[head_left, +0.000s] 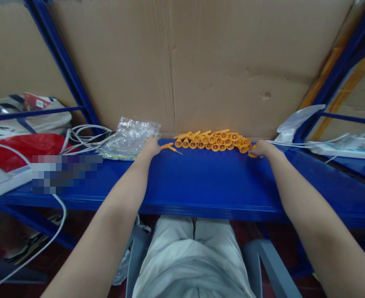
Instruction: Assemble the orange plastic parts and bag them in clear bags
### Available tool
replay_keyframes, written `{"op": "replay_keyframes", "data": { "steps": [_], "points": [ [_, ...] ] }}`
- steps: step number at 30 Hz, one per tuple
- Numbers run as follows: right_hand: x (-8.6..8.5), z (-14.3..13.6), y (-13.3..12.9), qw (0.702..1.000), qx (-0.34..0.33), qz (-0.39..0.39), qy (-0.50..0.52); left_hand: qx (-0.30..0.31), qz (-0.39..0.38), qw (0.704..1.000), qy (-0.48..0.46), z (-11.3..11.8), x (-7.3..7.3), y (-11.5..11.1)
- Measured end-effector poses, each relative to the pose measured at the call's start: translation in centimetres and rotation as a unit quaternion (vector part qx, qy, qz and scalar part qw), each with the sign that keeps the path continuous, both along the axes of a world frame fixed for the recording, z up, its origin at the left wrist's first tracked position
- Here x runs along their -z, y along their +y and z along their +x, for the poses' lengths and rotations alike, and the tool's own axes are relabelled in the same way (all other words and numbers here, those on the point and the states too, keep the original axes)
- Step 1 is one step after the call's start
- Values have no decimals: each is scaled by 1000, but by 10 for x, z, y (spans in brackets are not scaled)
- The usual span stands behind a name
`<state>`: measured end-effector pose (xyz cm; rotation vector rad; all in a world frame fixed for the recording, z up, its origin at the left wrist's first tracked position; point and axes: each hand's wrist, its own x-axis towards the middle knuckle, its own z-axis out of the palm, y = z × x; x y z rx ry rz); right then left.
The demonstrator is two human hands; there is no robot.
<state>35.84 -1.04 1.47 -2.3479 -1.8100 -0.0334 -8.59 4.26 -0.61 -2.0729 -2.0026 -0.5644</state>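
Note:
My left hand (151,146) is at the back of the table, fingers closed at the end of an orange corkscrew (169,147) whose metal spiral points right. The same hand is beside a clear plastic bag (135,134). Right of it, several orange corkscrews (213,141) are stacked in a row against the cardboard, their bell-shaped open ends facing me with shiny metal inside. At the right end of the stack, my right hand (262,149) has its fingers closed around another orange bell-ended piece (252,155). Its fingertips are partly hidden.
A blue table (207,182) lies before me, with a cardboard wall (216,70) behind. White cables (86,136), a red bag (24,149) and a blurred-out patch are at left. White plastic wrapping (297,122) hangs by the right blue post. Grey chair arms flank my legs.

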Motion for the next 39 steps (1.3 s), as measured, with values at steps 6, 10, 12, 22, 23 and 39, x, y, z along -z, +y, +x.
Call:
{"op": "replay_keyframes", "data": {
  "steps": [6, 10, 12, 22, 23, 39],
  "points": [
    [-19, -38, -21, 993, -8, -108, 45, 119, -71, 987, 76, 17, -6, 4],
    [-19, -62, -27, 987, -77, -135, 26, 128, -124, 976, 121, 22, -6, 1],
    [-13, -74, -26, 984, -141, -99, 48, 140, -127, 973, 135, 24, -7, -1],
    [17, -127, -24, 947, -312, 61, 46, 180, -189, 963, 61, 45, -22, -19],
    [16, -130, -26, 948, -310, 68, 21, 184, -192, 963, 51, 46, -22, -21],
    [5, -127, -33, 972, -224, 40, -66, 274, -93, 957, -12, 65, -17, -31]
  ]
}}
